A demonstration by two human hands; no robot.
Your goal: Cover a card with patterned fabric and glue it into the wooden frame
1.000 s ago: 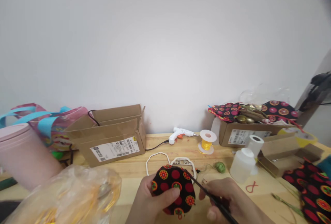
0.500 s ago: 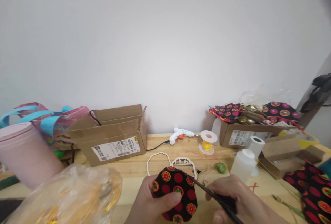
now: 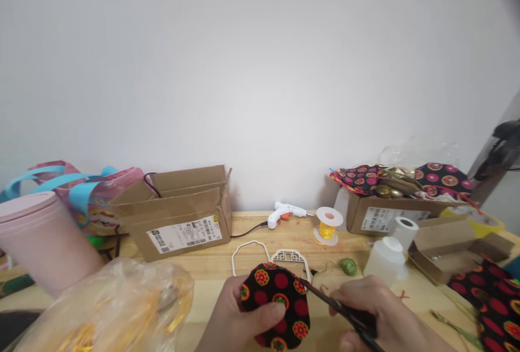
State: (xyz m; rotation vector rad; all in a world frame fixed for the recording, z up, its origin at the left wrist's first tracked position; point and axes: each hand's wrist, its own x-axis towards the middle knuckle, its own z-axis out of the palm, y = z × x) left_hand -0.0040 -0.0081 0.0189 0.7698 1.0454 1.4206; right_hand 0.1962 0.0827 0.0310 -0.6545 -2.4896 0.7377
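My left hand [image 3: 244, 314] is closed on a flat, rounded piece of black fabric [image 3: 280, 303] patterned with red dots and orange-and-green flowers. Its thumb presses across the front of the piece, while the other fingers are hidden behind. In my right hand [image 3: 377, 303] is a slim black pointed tool [image 3: 339, 307]; its exact kind is unclear. The tool's tip meets the upper right edge of the fabric. Just behind the piece lie a pale outline frame [image 3: 233, 257] and a pale lattice frame [image 3: 289, 256], both partly covered.
A white glue gun [image 3: 280, 214], a spool of yellow cord [image 3: 327, 230] and a green thread ball [image 3: 348, 266] lie behind. White bottles [image 3: 384, 260] and cardboard boxes [image 3: 377, 216] stand right. Left are another box [image 3: 182, 233], a pink container [image 3: 44, 238] and a plastic bag [image 3: 122, 298].
The view has shifted very slightly, so the background things sit a little further right. Both hands keep the same grip, and the tool tip stays at the fabric's edge.
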